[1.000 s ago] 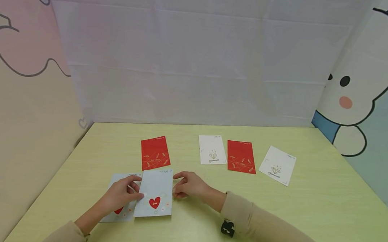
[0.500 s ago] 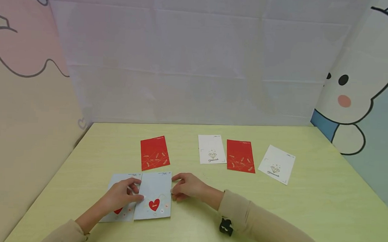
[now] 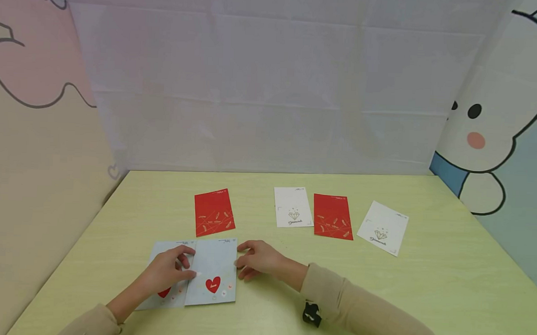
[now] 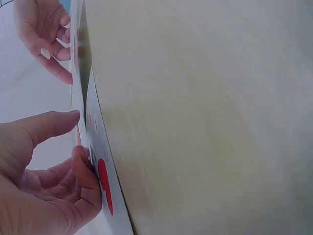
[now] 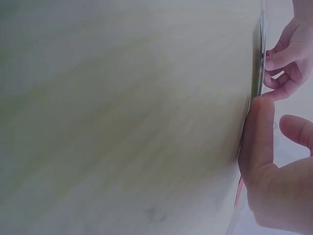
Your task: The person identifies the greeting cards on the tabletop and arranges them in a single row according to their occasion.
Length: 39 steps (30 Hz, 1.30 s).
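Across the yellow-green tabletop [image 3: 266, 317], a blue card [image 3: 212, 260] lies right alongside its twin [image 3: 177, 291]. Over the twin, the half-spread left hand [image 3: 165, 270] sets thumb and fingertips at the card's left edge; the right hand [image 3: 262, 257], loosely extended, touches its right. Neither hand seems to grip, probably flanking it for alignment.

In my head view, the left near card [image 3: 175, 298] lies on the tabletop [image 3: 261, 324], under my left fingers [image 3: 185, 250]. Just right of it I have the right near card [image 3: 214, 262], with my right fingers [image 3: 248, 244] at its right edge. Behind that sits the back-left card [image 3: 214, 212]. Farther right along the back I see the second card [image 3: 293, 207], the third card [image 3: 333, 216] just beside it, then the fourth card [image 3: 382, 228], angled. The backdrop [image 3: 272, 87] rises behind.
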Available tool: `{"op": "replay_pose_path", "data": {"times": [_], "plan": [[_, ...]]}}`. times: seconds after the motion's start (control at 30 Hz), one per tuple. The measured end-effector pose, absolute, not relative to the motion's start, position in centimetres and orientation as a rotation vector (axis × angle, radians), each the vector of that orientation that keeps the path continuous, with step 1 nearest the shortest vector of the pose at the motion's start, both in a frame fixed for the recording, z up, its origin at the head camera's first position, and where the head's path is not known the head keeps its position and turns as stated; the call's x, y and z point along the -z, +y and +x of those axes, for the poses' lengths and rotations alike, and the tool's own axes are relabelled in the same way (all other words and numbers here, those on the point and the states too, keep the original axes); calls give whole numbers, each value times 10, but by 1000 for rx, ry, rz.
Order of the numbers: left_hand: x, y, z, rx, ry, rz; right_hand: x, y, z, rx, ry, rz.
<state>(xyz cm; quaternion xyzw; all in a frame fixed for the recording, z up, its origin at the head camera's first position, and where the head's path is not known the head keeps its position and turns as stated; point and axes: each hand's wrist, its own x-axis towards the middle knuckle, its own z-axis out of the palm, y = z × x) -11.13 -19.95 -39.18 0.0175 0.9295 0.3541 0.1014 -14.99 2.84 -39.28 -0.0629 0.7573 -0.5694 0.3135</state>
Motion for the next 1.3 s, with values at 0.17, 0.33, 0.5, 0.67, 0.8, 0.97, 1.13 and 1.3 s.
{"op": "replay_pose_path", "data": {"times": [0.17,0.33,0.5,0.67,0.8,0.97,1.13,1.3], "plan": [[395,-199,-113,-1032,2753,50,394,28,-150,1508,1999,-170],[397,-200,-115,-1016,2746,54,393,27,-150,1509,2009,-171],[398,-201,-117,-1006,2741,78,393,26,-149,1509,2015,-160],[398,-202,-117,-1011,2731,88,393,24,-148,1510,2013,-145],[397,-202,-117,-1011,2728,84,393,24,-147,1518,2005,-148],[398,-204,-117,-1016,2727,75,392,24,-146,1518,2003,-162],[398,-207,-118,-1036,2740,83,389,27,-149,1501,2039,-205],[393,-208,-122,-1102,2767,128,385,32,-157,1496,2085,-268]]}}
